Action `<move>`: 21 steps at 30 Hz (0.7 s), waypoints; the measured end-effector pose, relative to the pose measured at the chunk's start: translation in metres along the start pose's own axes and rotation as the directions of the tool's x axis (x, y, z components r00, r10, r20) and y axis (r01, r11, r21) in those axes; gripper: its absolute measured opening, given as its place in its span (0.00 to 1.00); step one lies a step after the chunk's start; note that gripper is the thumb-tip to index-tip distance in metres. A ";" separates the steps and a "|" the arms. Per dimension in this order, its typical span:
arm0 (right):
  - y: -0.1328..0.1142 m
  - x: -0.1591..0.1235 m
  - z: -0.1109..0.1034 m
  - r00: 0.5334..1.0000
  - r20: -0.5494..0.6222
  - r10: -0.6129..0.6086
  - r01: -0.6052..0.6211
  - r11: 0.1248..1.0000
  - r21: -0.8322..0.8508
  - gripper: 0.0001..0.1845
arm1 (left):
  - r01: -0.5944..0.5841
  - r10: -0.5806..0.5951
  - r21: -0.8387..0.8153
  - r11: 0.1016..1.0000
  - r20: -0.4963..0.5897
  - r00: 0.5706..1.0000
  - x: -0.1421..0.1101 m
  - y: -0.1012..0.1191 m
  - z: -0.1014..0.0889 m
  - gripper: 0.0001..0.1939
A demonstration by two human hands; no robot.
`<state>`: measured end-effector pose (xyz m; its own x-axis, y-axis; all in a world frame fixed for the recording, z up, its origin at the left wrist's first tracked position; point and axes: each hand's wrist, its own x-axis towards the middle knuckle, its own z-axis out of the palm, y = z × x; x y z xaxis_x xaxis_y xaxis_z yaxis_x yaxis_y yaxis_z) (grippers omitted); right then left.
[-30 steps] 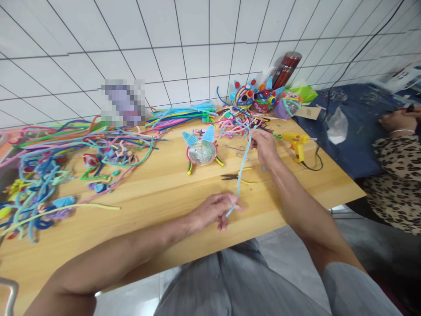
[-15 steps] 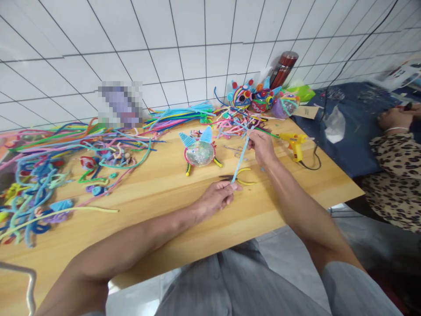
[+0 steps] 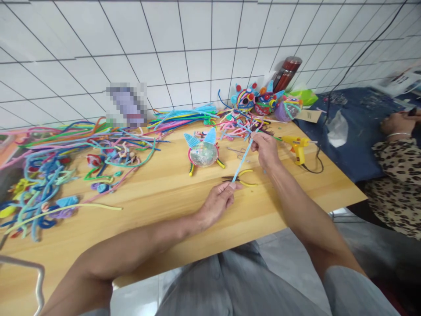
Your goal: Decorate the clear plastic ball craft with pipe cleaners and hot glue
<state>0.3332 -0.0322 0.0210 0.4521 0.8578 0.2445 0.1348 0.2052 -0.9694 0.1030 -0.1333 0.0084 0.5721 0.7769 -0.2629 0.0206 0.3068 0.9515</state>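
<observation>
A light blue pipe cleaner (image 3: 242,159) stretches between my two hands above the wooden table (image 3: 158,197). My left hand (image 3: 219,201) pinches its lower end. My right hand (image 3: 265,148) is closed on its upper part, near a tangle of coloured pipe cleaners (image 3: 237,120). Yellow-handled pliers (image 3: 241,177) lie on the table just under the pipe cleaner. A round shiny craft figure with two blue ears (image 3: 203,151) stands to the left of my right hand.
A big heap of coloured pipe cleaners (image 3: 66,153) covers the table's left and back. Finished craft faces (image 3: 259,100) stand by the tiled wall. A yellow glue gun (image 3: 296,145) lies at the right. Another person in a leopard-print garment (image 3: 394,171) sits at the far right.
My left hand slid up the pipe cleaner towards my right hand, so the stretch between them is shorter. The right hand stayed near the tangle.
</observation>
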 end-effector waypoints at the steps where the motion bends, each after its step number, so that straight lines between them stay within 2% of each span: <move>1: 0.000 -0.001 0.001 1.000 0.001 -0.003 0.003 1.000 -0.002 0.19 | 0.004 -0.004 0.008 1.000 0.004 1.000 -0.001 -0.001 0.000 0.39; 9: -0.010 -0.005 0.000 0.998 -0.031 -0.049 0.050 0.999 0.015 0.19 | -0.015 0.014 0.036 0.999 0.032 0.999 -0.004 0.000 0.001 0.36; 13: -0.019 -0.010 0.000 0.992 -0.080 -0.095 0.099 0.994 0.052 0.20 | -0.076 0.078 0.092 0.993 -0.013 0.997 -0.006 0.005 -0.007 0.34; 16: -0.029 -0.016 0.002 0.990 -0.087 -0.108 0.115 0.990 0.083 0.22 | -0.124 0.125 0.153 0.980 0.001 0.992 -0.016 0.010 -0.012 0.33; 21: -0.049 -0.028 0.005 0.996 0.029 -0.087 0.081 0.981 0.178 0.23 | -0.143 0.132 0.206 0.968 0.063 0.989 -0.046 0.031 -0.025 0.31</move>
<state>0.3100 -0.0641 0.0616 0.4131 0.8498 0.3275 0.0121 0.3545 -0.9350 0.0571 -0.1460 0.0456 0.6201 0.7746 -0.1242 0.1077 0.0728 0.9915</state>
